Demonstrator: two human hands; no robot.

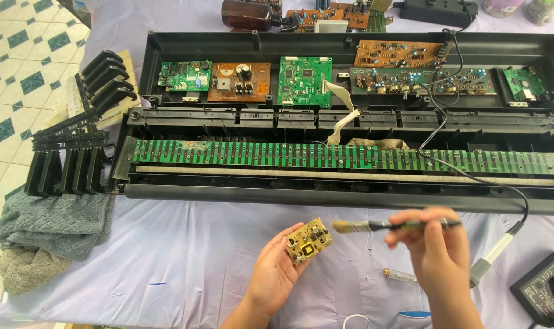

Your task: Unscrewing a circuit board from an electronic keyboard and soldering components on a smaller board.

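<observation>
Bristles of the brush [394,226], pinched in the right hand [432,253], point left toward the small yellow circuit board [309,240]; left hand [278,271] cradles that board just left of the bristle tip, below the opened keyboard [350,189].

Left hand [276,268] fingers [289,234] cradle a small yellowish rectangular circuit board [309,240]. Right hand [432,244] fingers pinch a dark-handled brush [393,225], bristles just right of the board, opened black keyboard [350,122] beyond both.
</observation>
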